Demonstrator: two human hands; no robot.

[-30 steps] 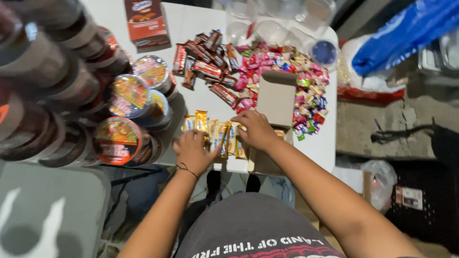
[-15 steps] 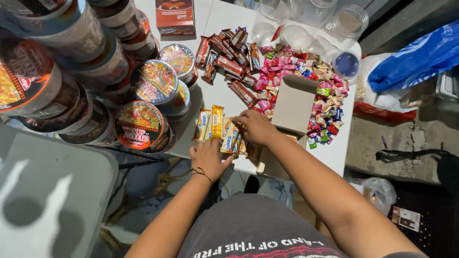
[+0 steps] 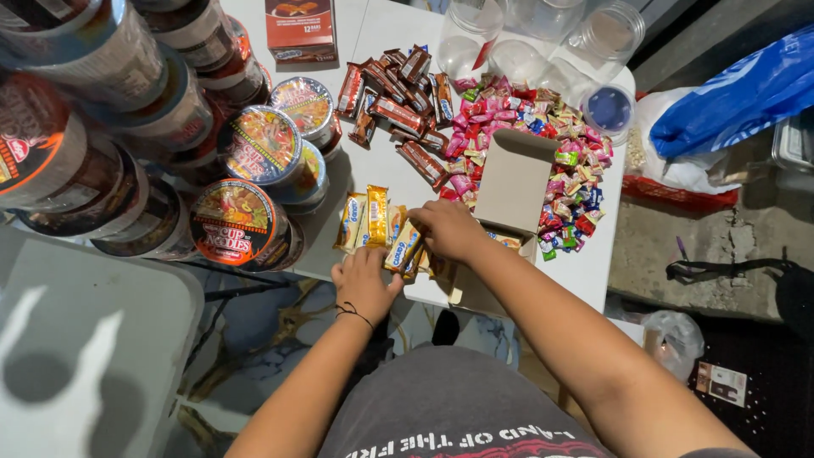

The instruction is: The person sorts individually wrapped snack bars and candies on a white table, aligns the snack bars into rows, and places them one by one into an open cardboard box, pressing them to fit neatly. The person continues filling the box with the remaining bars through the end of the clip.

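yellow snack packets (image 3: pixel 377 219) between hands | right hand (image 3: pixel 447 229) pinching one | left hand (image 3: pixel 366 280) flat, touching

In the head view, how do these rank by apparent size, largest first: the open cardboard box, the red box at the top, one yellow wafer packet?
1. Open cardboard box, clearly largest.
2. Red box, cut off by the frame's top edge and farther away, so its rank is unsure.
3. Yellow wafer packet, smallest, beside both hands.
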